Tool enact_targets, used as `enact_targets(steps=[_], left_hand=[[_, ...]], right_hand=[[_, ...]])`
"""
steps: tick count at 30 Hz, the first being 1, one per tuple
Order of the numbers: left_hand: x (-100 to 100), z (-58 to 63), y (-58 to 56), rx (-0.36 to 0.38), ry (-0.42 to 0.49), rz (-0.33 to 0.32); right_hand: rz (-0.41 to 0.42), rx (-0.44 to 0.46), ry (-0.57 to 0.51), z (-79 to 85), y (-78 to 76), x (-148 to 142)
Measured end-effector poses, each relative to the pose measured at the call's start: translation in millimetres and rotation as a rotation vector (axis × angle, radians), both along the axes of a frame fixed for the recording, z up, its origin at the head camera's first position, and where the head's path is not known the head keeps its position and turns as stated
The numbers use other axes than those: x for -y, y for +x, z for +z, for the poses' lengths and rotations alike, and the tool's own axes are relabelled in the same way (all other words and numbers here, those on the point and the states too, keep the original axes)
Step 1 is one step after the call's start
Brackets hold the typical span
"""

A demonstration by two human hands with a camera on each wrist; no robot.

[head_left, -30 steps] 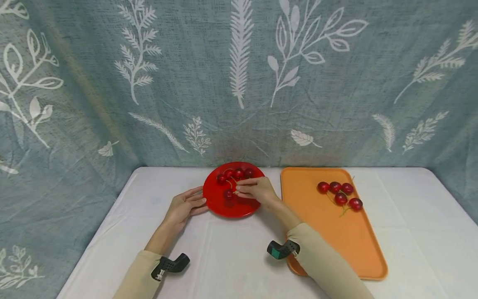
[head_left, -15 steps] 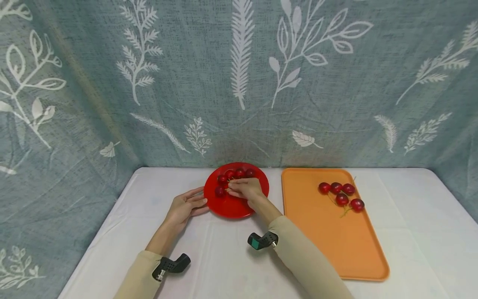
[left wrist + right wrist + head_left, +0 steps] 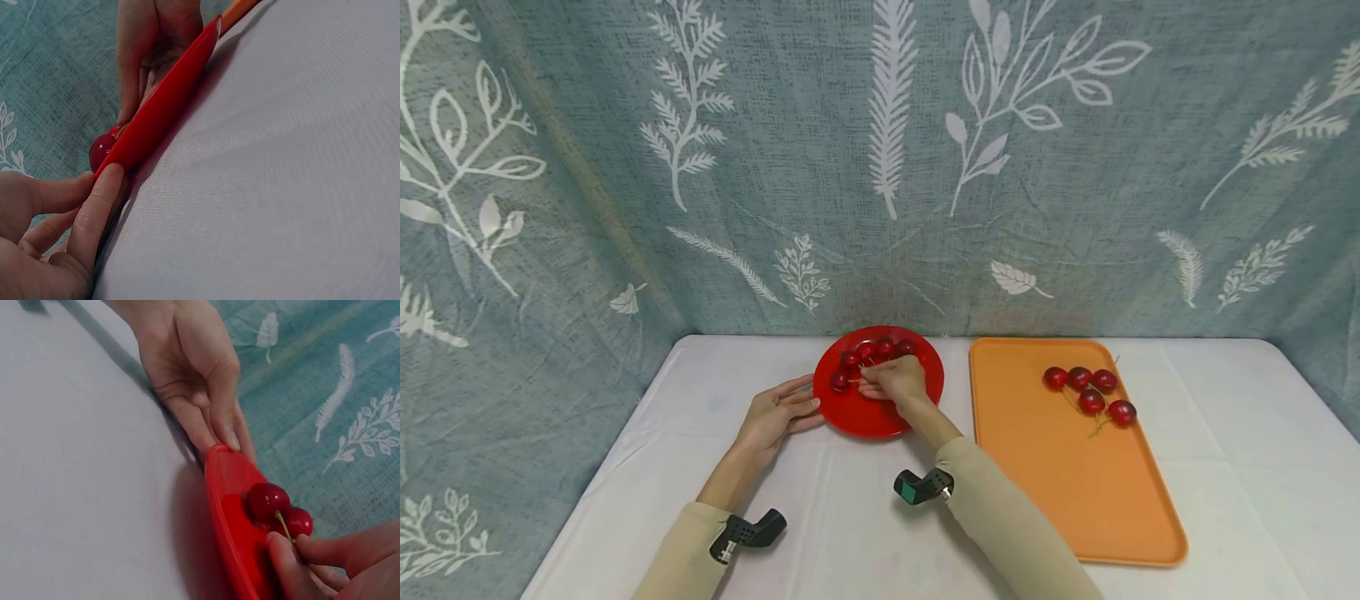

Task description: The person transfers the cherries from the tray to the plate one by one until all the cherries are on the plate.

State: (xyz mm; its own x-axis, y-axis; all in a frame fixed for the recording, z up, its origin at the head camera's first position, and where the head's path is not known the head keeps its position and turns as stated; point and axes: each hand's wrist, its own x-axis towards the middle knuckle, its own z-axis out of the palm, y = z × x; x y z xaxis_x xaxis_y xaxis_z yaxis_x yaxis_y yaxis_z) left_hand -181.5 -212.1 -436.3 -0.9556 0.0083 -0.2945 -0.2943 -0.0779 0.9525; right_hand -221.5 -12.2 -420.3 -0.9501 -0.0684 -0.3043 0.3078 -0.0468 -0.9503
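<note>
A red plate point(image 3: 880, 421) lies on the white table with several dark red cherries on it. Its left rim is pinched by my left hand point(image 3: 775, 417), thumb on the edge and fingers against the outer side, as the left wrist view shows. Over the plate, my right hand point(image 3: 895, 382) pinches the green stem of a cherry point(image 3: 267, 501) between thumb and forefinger. That cherry sits on the plate at the left end of the group, close to another cherry point(image 3: 299, 522). Parts of the plate are hidden beneath the right hand.
To the right, an orange tray point(image 3: 1060, 492) bears several stemmed cherries point(image 3: 1091, 402) near its far right side. A grey-green curtain point(image 3: 880, 250) with white leaf prints hangs behind the table point(image 3: 842, 525). Both wrists carry black camera mounts.
My right hand has moved left across the plate, bringing its cherry beside the others at the left. The left hand has stayed at the plate's rim.
</note>
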Motion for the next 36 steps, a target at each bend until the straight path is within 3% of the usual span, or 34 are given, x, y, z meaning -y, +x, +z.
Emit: enact_targets(steps=[6, 23, 36], left_hand=[[-2.1, 0.7, -0.4, 0.004, -0.004, -0.006], [-1.4, 2.5, 0.5, 0.017, 0.001, 0.004], [-1.2, 4.5, 2.0, 0.013, -0.002, -0.005]], right_hand=[[0.019, -0.036, 0.057, 1.6, 0.6, -5.3], [0.043, -0.068, 0.04, 14.4, 3.3, -33.8], [0.156, -0.165, 0.028, 44.1, 2.5, -83.3]])
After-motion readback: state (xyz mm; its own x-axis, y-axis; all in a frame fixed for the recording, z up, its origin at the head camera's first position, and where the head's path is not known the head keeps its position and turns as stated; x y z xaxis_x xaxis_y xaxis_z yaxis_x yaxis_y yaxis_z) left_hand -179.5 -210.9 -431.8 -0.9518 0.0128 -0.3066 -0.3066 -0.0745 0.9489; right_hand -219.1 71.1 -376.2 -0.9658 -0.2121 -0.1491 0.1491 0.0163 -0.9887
